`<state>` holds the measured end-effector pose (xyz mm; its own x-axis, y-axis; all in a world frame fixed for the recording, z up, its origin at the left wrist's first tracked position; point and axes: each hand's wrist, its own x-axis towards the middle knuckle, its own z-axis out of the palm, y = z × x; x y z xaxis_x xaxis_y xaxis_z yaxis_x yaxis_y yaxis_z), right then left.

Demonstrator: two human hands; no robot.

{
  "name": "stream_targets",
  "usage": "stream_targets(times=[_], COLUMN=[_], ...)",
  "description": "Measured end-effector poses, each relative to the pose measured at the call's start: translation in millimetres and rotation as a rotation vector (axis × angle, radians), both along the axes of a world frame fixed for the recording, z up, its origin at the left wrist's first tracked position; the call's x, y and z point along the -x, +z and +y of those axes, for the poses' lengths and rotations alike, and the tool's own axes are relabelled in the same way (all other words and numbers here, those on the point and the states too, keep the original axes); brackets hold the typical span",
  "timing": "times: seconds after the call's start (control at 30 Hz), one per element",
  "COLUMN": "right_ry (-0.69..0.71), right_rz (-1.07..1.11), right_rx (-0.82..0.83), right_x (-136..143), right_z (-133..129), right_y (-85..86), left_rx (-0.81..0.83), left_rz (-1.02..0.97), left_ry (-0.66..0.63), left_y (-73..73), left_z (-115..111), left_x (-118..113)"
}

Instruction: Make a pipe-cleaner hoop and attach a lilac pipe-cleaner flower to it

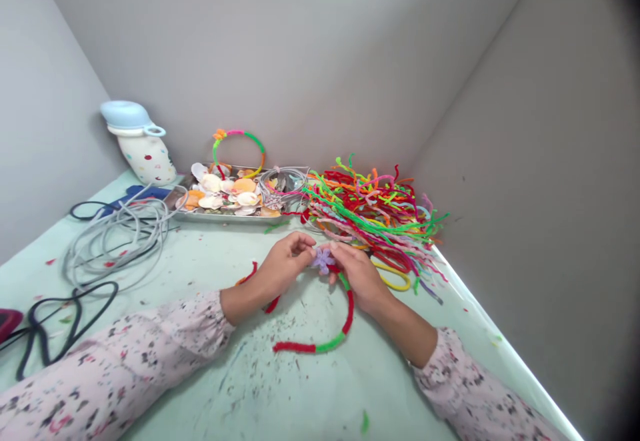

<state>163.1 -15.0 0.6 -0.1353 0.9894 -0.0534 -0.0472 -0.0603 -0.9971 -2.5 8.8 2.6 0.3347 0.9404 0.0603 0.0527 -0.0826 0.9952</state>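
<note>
Between my two hands is a small purple flower (324, 261) of fuzzy pipe cleaner. My left hand (289, 264) pinches its left side with thumb and forefinger. From the other side, my right hand (356, 274) has its fingers closed at the flower and the red end of a pipe cleaner strip. That red and green strip (349, 313) curves down from my right hand and ends in a red tip over the table. Partly hidden behind my left wrist lie short red and orange pipe cleaner pieces (254, 271).
A metal tray (225, 217) of seashells (245, 199) stands at the back, with a colourful pipe cleaner ring (263, 146) upright in it. Right of it is a pile of pipe cleaners (370, 207). At left are coiled grey cord (113, 241), black cord (75, 321) and a bottle (143, 151).
</note>
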Motion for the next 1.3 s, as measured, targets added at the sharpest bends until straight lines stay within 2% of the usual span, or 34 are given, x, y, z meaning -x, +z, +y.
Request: stream_targets(times=[0.17,0.3,0.47,0.6,0.77,1.03,1.2,1.3], right_ry=[-0.087,-0.086,-0.074,-0.083,-0.056,-0.054,-0.042,-0.042], right_rz=[0.110,0.102,-0.087,-0.172,-0.157,-0.190,-0.084,0.041], right_rx=[0.022,-0.003,-0.050,-0.086,-0.100,-0.100,-0.057,-0.040], right_x=[0,0,2,2,1,2,0,-2], right_z=[0,-1,-5,-7,-7,-8,-6,-5], right_y=[-1.5,-1.5,2.7,7.8,8.3,6.7,4.6,2.8], left_rx=[0.148,0.100,-0.011,0.041,0.108,0.044,0.077,0.100], left_rz=[-0.008,0.044,0.034,0.014,-0.050,0.006,-0.028,-0.065], left_ry=[-0.005,-0.059,-0.077,-0.094,-0.103,-0.048,-0.076,-0.035], left_y=[4.2,2.1,-0.2,4.7,10.1,8.2,9.1,9.3], left_z=[1,2,3,2,-1,1,2,3], left_x=[0,1,0,-1,-1,3,3,2])
